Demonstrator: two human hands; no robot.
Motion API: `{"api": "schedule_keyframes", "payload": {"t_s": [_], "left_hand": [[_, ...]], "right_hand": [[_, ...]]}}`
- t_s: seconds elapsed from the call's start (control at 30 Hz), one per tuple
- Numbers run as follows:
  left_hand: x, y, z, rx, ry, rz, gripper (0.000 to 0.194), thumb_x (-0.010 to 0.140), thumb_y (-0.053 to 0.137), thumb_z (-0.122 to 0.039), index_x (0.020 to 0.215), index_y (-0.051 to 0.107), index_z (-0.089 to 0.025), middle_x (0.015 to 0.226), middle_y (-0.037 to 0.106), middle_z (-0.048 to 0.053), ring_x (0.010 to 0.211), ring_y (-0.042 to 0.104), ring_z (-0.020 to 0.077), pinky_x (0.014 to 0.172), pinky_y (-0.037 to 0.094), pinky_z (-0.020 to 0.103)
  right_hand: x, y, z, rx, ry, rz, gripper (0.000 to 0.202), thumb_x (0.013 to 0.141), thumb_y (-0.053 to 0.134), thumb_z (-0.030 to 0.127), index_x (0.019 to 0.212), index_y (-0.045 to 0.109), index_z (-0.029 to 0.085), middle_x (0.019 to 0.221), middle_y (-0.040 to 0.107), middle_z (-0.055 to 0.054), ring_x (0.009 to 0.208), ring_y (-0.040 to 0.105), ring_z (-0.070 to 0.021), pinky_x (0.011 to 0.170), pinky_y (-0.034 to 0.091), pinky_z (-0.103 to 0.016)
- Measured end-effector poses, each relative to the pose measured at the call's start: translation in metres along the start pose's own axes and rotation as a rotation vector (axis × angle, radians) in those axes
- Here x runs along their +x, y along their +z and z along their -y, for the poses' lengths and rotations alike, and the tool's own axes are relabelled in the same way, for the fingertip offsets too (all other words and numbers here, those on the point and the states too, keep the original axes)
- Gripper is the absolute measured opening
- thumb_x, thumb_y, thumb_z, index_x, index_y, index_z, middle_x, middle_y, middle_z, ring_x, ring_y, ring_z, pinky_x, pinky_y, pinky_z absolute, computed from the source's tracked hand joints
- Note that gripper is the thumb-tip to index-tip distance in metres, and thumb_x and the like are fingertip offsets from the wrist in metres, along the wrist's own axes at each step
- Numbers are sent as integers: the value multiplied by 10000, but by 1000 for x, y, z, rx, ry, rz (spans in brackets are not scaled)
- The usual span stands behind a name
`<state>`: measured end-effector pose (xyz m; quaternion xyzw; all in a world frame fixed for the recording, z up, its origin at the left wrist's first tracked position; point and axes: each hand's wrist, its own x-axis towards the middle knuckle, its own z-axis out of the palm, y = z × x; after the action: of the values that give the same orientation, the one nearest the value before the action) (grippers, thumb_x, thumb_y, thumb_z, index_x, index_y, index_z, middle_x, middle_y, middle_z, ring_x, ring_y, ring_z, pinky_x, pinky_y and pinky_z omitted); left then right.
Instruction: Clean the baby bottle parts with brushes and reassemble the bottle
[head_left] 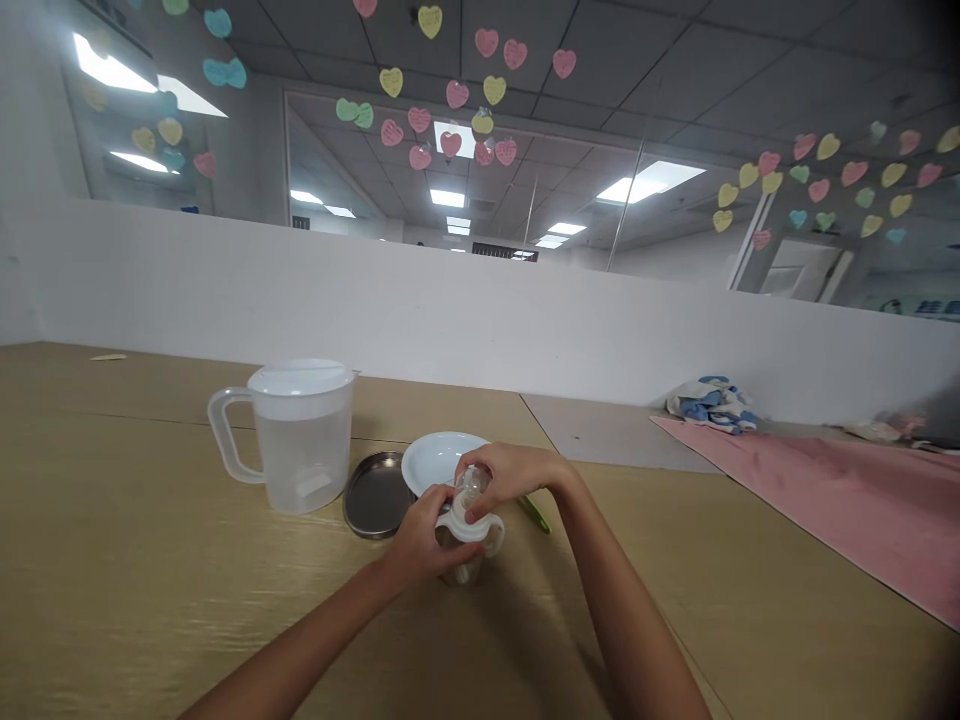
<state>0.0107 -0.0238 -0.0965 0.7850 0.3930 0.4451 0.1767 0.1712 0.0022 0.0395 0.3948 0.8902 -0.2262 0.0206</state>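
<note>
A small clear baby bottle with a white collar and side handles stands upright between my hands. My left hand is wrapped round its body from the left. My right hand grips the clear domed top from above, fingers bent round it. Just behind the hands is a white bowl, partly covered by my right hand. Left of the bowl lies a round dark metal tray. A green handle sticks out to the right of my right hand.
A large translucent lidded pitcher holding liquid stands left of the tray. At the back right lies a crumpled blue and white cloth by a pink mat. A low white wall bounds the brown table.
</note>
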Motion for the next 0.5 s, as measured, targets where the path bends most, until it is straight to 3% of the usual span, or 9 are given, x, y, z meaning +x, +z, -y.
{"api": "schedule_keyframes", "payload": {"t_s": [0.27,0.4,0.5], "left_hand": [[2,-4,-2,-43,-19,38,506,629,663,-519,979,532,-178,933,616,51,839,579,212,753,460,329],[1,-7,-3,-54,-5,36,514,632,664,-517,989,533,-170,937,612,49,845,574,209,765,454,329],[0,-7,-3,-85,18,32,509,641,664,-503,1010,518,-184,990,604,50,897,566,209,809,443,329]], "right_hand": [[-10,-3,10,-77,-28,-82,405,590,709,427,921,602,220,812,555,8,704,504,-137,569,353,-231],[-23,-8,18,-10,-77,-299,473,636,686,453,1045,555,253,1015,517,-27,881,502,-173,715,401,-270],[-25,-10,16,88,-55,-473,473,731,590,498,1117,489,244,1055,504,-41,942,491,-182,783,400,-295]]}}
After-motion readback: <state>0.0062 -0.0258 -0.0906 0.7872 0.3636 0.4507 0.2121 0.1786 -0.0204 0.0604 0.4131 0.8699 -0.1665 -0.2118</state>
